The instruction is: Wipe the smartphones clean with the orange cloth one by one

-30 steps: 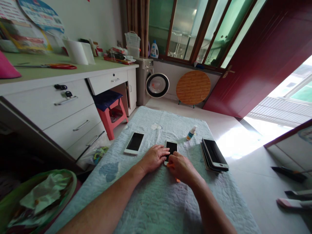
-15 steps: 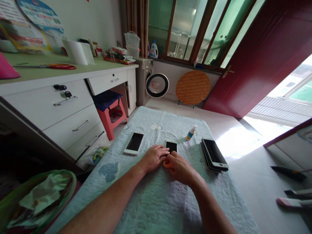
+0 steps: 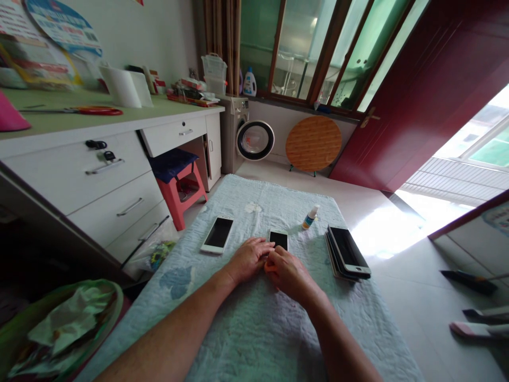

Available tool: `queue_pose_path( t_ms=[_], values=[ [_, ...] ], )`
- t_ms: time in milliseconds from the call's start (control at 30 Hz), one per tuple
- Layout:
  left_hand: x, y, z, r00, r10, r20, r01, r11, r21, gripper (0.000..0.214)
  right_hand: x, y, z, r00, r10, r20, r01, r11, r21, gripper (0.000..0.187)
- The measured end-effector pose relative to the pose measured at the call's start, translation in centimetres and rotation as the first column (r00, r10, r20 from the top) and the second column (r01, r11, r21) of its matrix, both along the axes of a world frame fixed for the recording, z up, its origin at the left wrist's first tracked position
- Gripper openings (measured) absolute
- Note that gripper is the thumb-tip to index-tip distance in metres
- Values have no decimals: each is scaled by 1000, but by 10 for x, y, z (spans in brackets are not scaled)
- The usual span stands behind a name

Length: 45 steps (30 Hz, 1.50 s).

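Observation:
A white-framed smartphone (image 3: 279, 239) with a dark screen lies on the cloth-covered table in front of me, its near part hidden by my hands. My left hand (image 3: 250, 258) lies palm down at its left side, fingers stretched out and their tips on the phone's edge. My right hand (image 3: 287, 271) is closed, fingers bent down over the phone's lower part. A small orange cloth-like piece (image 3: 271, 268) shows from under its fingers. A second white smartphone (image 3: 218, 234) lies to the left, screen up. To the right stands a small spray bottle (image 3: 310, 218) with a white top.
A stack of phones or tablets (image 3: 350, 253) lies on the right side of the patterned light-blue tablecloth (image 3: 238, 323). A bin (image 3: 115, 302) with crumpled tissue stands at lower left. Beyond are a desk (image 3: 167, 118), a red stool (image 3: 178, 183) and an open-doored washing machine (image 3: 234, 132).
My right hand has shifted very slightly on the phone, with the orange piece still in its fingers. My left hand stays where it was. The whole view has moved a little.

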<state>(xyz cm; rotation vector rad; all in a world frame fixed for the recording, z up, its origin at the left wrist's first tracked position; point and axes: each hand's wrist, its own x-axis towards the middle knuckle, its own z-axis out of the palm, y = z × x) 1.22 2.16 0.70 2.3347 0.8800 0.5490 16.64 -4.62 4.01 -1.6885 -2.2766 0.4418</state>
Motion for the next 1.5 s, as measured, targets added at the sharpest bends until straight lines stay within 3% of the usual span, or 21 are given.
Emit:
queue_pose_path(
  t_ms=[567,1033,1500],
  values=[
    [-1,0,4,998,-13,-63,13,1000,-6,36,23,-2,9,990,-61,129,79,988,-133,8],
    [-7,1,6,991,-93,-99,89,995,-49,61,26,0,3,995,-79,54,86,988,-130,7],
    [-6,0,5,994,-77,-76,75,997,-31,61,25,0,4,995,-93,20,95,987,-130,6]
  ],
)
